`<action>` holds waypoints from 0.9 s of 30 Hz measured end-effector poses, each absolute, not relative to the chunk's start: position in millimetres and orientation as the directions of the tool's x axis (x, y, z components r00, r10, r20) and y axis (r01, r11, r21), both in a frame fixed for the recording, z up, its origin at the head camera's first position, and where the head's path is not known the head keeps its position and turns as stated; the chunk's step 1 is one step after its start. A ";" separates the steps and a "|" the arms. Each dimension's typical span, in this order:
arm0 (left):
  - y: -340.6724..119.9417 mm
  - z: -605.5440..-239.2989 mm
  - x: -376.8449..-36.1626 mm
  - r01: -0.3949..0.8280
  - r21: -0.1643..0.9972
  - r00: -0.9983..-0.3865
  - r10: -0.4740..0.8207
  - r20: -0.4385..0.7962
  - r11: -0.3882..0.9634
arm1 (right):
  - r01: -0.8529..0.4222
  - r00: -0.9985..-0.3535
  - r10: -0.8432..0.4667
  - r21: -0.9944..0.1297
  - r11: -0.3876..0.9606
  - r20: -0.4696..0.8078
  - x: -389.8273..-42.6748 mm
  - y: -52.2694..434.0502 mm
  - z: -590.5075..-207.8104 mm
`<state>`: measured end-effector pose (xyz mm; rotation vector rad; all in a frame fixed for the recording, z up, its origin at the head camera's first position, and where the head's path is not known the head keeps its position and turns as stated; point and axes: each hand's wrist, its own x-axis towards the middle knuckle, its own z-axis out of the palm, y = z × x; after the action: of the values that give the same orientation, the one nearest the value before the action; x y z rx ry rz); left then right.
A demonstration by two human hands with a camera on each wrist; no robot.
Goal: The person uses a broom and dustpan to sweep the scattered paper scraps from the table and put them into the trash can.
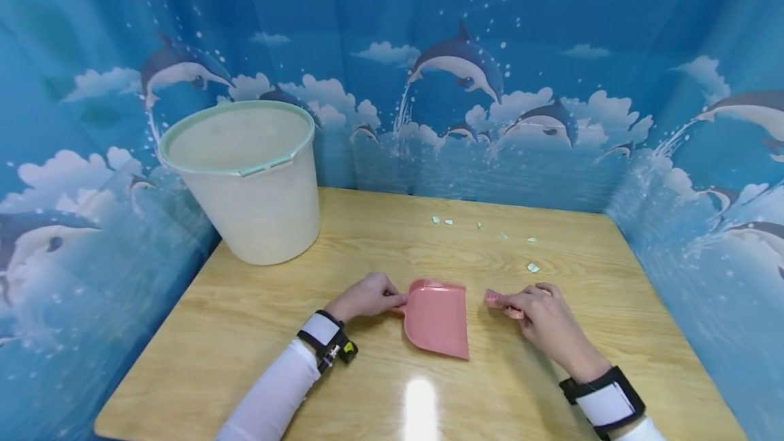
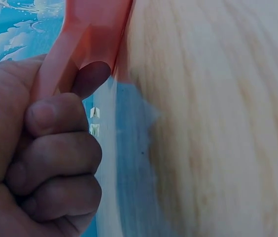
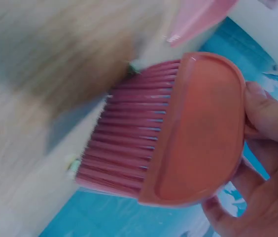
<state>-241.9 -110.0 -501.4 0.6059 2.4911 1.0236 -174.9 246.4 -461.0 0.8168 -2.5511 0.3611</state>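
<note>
in the middle of the wooden table (image 1: 343, 393), a pink dustpan (image 1: 436, 318) lies between the two hands, its handle toward the left and its wide front edge facing right. the left hand (image 1: 369, 297) has its fingers curled round the dustpan's handle, which the left wrist view shows close up. just beyond that front edge, with a gap between them, is a pink brush (image 3: 203, 128), gripped by the right hand (image 1: 548, 322), its thumb and fingers on the back of the brush. the right wrist view shows the brush's whole row of bristles (image 3: 129, 133), with a pale scrap near each end of it; whether the bristles touch the table i cannot tell.

farther back on the table, past the dustpan and brush, small pale green scraps (image 1: 533, 268) lie scattered in a loose line, the nearest of them beyond the right hand. at the back left stands a whitish bucket (image 1: 269, 203) with a light green rim, upright and well apart from the dustpan. behind everything hangs a blue curtain (image 1: 380, 12) printed with dolphins, clouds and waves. each wrist wears a black strap (image 1: 606, 400).
</note>
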 end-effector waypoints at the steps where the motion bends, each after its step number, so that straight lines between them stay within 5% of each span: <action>1: -110.0 -501.9 -241.2 0.250 0.727 -0.834 0.523 -0.174 0.640 | -0.605 -0.728 -0.483 -0.126 0.786 0.486 -172.8 246.3 -458.4; 13: -105.7 -501.3 -241.0 0.254 0.717 -0.838 0.518 -0.171 0.649 | -0.564 -0.765 -0.386 -0.246 0.788 0.516 -183.9 252.1 -472.2; 27: -108.0 -499.4 -239.8 0.241 0.720 -0.838 0.514 -0.184 0.651 | -0.616 -0.751 -0.434 -0.290 0.733 0.497 -160.7 243.8 -463.5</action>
<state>-239.8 -108.0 -499.4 0.5975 2.4974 1.0106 -160.7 243.8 -463.5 0.8069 -2.5367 0.6257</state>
